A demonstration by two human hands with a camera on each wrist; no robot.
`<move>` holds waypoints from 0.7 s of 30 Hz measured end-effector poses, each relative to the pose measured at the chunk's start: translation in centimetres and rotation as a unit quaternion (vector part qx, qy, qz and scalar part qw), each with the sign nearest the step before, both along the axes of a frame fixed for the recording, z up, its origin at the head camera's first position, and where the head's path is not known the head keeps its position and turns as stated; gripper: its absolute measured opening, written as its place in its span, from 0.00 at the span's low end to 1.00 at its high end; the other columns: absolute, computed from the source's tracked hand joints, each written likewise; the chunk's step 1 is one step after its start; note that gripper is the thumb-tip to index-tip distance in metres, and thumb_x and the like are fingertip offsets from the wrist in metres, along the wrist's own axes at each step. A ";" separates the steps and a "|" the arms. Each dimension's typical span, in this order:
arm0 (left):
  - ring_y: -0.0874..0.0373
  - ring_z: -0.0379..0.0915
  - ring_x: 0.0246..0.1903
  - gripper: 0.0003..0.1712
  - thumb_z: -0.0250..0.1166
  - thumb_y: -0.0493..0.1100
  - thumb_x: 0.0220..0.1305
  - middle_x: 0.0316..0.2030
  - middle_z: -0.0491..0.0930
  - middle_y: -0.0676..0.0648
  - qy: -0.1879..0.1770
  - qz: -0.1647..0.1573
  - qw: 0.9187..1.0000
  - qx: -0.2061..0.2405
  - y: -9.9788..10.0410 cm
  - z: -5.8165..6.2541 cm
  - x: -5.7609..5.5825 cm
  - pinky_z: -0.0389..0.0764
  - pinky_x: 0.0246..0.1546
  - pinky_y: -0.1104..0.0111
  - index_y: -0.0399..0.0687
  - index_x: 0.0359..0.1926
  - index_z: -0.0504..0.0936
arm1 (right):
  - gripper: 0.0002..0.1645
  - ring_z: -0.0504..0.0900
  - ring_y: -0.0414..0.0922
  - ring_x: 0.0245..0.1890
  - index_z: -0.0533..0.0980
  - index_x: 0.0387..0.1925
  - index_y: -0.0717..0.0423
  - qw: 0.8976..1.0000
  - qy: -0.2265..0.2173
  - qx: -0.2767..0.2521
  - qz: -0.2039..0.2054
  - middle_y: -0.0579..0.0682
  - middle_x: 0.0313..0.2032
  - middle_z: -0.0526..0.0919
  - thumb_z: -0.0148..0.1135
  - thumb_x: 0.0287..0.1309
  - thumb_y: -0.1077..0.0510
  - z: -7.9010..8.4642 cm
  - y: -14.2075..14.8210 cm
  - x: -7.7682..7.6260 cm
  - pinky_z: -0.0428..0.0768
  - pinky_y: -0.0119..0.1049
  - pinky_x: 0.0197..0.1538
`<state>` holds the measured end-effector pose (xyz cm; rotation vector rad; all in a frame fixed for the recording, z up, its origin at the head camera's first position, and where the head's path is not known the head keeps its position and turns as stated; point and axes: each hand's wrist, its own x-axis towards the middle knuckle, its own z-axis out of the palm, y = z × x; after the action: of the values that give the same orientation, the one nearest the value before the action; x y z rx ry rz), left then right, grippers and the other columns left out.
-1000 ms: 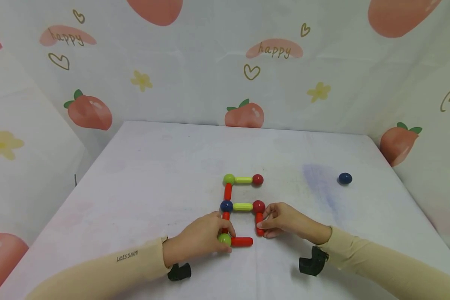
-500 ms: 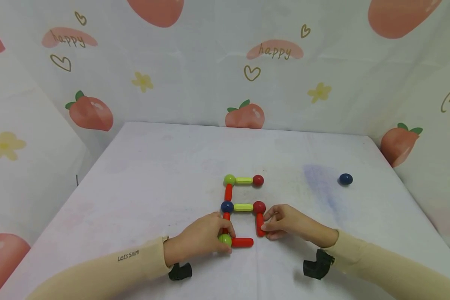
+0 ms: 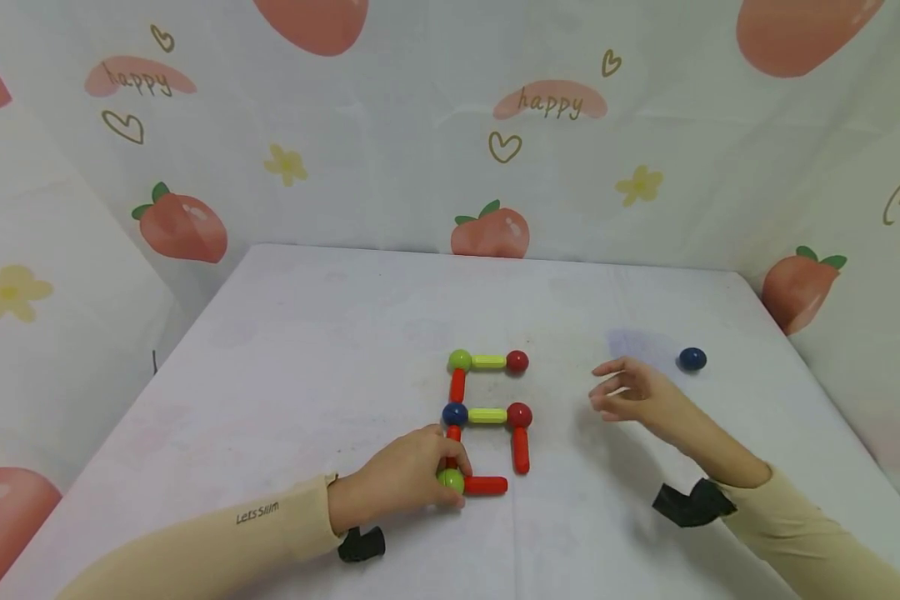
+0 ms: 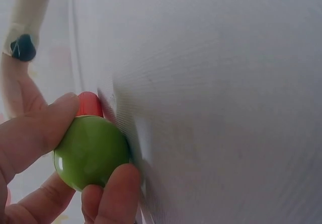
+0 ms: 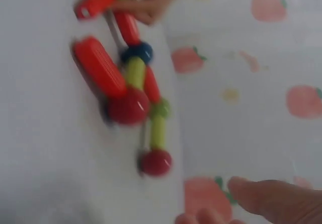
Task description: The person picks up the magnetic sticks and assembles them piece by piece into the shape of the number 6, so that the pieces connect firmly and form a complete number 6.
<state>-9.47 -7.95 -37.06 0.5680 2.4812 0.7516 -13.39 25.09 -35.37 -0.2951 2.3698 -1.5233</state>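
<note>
My left hand (image 3: 408,468) grips the near green ball (image 4: 90,151) between thumb and fingers. From that ball a red rod (image 3: 486,485) extends to the right, and another red rod, partly hidden by the fingers, runs up to a blue ball (image 3: 455,414). A yellow-green rod (image 3: 487,416) joins the blue ball to a red ball (image 3: 520,415), from which a red rod (image 3: 521,451) points toward me. Farther back are a green ball (image 3: 460,360), a yellow-green rod (image 3: 488,362) and a red ball (image 3: 517,362). My right hand (image 3: 637,392) hovers apart from them, fingers loosely bent around nothing.
A loose blue ball (image 3: 692,359) lies on the white table (image 3: 330,325) beyond my right hand. Behind the table hangs a white cloth (image 3: 390,125) printed with peaches. A black wrist mount (image 3: 693,503) sits below the right wrist.
My right hand has let go of the red rod under the red ball and moved right and away from me, toward the loose blue ball. My left hand stays on the green ball.
</note>
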 end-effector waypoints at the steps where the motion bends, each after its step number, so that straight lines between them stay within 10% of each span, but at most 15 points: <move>1: 0.63 0.67 0.32 0.14 0.79 0.46 0.45 0.30 0.70 0.56 -0.001 0.001 1.000 -0.001 0.0 0.0 0.0 0.72 0.29 0.74 0.60 0.35 0.85 | 0.28 0.82 0.33 0.38 0.61 0.58 0.75 1.000 0.029 0.006 -0.010 0.62 0.43 0.80 0.60 0.64 0.63 0.2 0.6 -0.1 0.82 0.31 0.42; 10: 0.62 0.67 0.33 0.14 0.79 0.46 0.45 0.31 0.70 0.56 -0.004 0.006 1.000 0.000 0.0 0.1 0.1 0.73 0.29 0.74 0.60 0.35 0.85 | 0.25 0.76 0.19 0.39 0.66 0.61 0.59 0.961 0.224 0.099 -0.130 0.24 0.41 0.77 0.60 0.65 0.58 0.5 5.3 -1.9 0.73 0.15 0.39; 15: 0.62 0.66 0.33 0.14 0.79 0.46 0.45 0.30 0.70 0.56 -0.002 0.004 1.000 -0.002 -0.1 0.0 0.1 0.72 0.29 0.74 0.60 0.35 0.85 | 0.32 0.72 0.22 0.49 0.62 0.66 0.62 0.947 0.230 0.146 -0.173 0.52 0.53 0.78 0.58 0.67 0.53 0.1 7.6 -3.1 0.67 0.13 0.53; 21: 0.62 0.66 0.33 0.14 0.79 0.46 0.45 0.30 0.70 0.55 -0.004 0.004 1.000 -0.001 0.0 0.1 0.1 0.72 0.29 0.74 0.59 0.35 0.85 | 0.40 0.62 0.69 0.64 0.55 0.70 0.66 0.954 0.149 0.186 -0.184 0.74 0.64 0.63 0.57 0.67 0.49 -1.1 10.0 -4.6 0.59 0.60 0.66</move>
<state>-9.39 -7.96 -36.99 0.5547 2.4785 0.7533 -17.94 35.08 -36.49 0.0113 3.0249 -1.1905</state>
